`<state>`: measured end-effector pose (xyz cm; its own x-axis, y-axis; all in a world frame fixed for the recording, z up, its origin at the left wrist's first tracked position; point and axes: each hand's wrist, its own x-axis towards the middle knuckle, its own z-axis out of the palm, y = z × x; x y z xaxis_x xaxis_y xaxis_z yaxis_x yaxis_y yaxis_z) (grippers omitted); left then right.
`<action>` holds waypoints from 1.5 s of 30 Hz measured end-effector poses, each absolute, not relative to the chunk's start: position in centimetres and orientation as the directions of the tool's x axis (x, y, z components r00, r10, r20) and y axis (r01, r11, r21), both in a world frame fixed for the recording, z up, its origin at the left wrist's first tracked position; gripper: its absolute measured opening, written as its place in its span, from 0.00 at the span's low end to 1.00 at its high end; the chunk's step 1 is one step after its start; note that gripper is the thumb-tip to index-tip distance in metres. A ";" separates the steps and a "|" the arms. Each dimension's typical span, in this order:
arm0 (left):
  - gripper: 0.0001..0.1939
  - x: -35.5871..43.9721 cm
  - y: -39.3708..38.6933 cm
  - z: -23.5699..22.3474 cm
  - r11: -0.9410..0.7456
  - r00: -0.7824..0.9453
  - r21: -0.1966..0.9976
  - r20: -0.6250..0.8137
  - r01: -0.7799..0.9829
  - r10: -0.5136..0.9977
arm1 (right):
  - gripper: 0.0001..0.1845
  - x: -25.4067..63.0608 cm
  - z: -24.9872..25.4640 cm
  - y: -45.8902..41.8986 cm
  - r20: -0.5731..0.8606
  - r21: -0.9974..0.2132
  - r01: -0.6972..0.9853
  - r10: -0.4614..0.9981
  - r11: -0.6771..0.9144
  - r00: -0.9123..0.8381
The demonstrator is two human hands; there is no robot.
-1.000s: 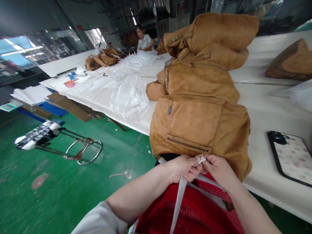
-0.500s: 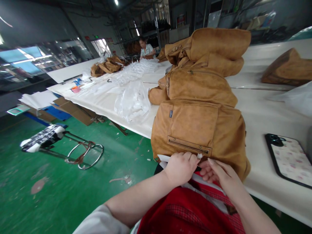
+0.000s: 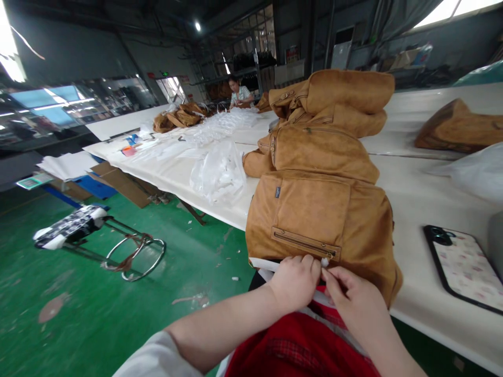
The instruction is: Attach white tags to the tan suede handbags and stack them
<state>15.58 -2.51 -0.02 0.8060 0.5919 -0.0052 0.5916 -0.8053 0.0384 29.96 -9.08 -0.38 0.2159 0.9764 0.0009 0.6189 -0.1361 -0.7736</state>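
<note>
A tan leather bag (image 3: 308, 207) lies at the table's front edge, close to my body. Its face has a short zipped pocket (image 3: 302, 244) and a small dark label (image 3: 278, 192). My left hand (image 3: 297, 283) is closed at the bag's near edge, fingers curled under. Thumb and fingers of my right hand (image 3: 356, 293) pinch together beside it, below the zip's right end. A small white scrap (image 3: 325, 262) pokes up between the hands by the zip pull. What either hand grips is hidden. White sheet material (image 3: 262, 263) shows left of my left hand.
More tan bags (image 3: 326, 152) are piled behind. A clear plastic bag (image 3: 220, 173) lies left of them, a phone (image 3: 467, 264) to the right. Another brown bag (image 3: 458, 128) sits farther right. A stool (image 3: 74, 225) stands on the green floor. A person (image 3: 240, 94) sits at the far end.
My right hand has moved left against my left hand, its loosely spread fingers now pinched together. The view has tipped slightly upward.
</note>
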 end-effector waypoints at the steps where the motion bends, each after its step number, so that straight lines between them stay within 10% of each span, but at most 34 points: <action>1: 0.07 15.4 -2.6 -0.1 -0.815 0.816 0.052 0.008 0.577 0.578 | 0.20 30.1 -0.9 -9.2 -0.041 -0.823 0.547 0.976 -0.154 0.213; 10: 0.09 14.6 -2.6 -0.8 -0.515 0.619 0.616 0.057 0.596 0.784 | 0.24 29.0 -4.9 -9.2 -0.242 -0.970 -0.085 0.936 -0.228 0.257; 14: 0.12 15.4 -2.2 -0.6 0.166 0.551 0.940 -0.312 0.298 0.774 | 0.23 28.8 -5.3 -8.9 -0.205 -0.977 -0.103 0.946 -0.184 0.253; 19: 0.11 15.0 -0.9 -0.2 0.627 0.740 0.749 -0.544 0.214 0.396 | 0.21 29.2 -5.8 -8.5 -0.145 -0.989 -0.051 0.947 -0.137 0.288; 24: 0.09 14.2 -0.4 -0.1 0.955 0.926 0.276 -0.378 0.113 -0.001 | 0.21 29.2 -5.2 -7.9 -0.189 -0.976 -0.160 0.943 -0.149 0.273; 33: 0.45 14.0 -4.6 -5.1 0.871 0.889 0.407 -0.452 0.276 -0.071 | 0.15 28.8 -4.1 -7.7 -0.348 -0.790 -0.591 0.912 -0.162 0.215; 37: 0.37 11.4 -6.3 -8.4 0.919 0.878 0.336 -0.477 0.204 -0.021 | 0.17 30.3 -5.0 -7.9 -0.305 -0.904 -0.381 0.919 -0.196 0.251; 40: 0.29 9.3 -6.6 -10.1 0.961 0.873 0.273 -0.478 0.043 0.097 | 0.24 33.5 -3.4 -8.2 -0.229 -0.958 0.116 0.945 -0.261 0.234; 45: 0.16 7.3 -6.1 -11.9 0.960 0.761 0.143 -0.587 -0.239 0.277 | 0.32 39.9 1.1 -7.2 0.213 -0.622 0.729 0.833 -0.287 0.511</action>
<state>7.27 -6.14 -11.95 0.7609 0.2769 -0.5868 -0.2395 0.9604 0.1427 39.88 -7.20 1.12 0.5105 0.8330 0.2134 0.7286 -0.2872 -0.6218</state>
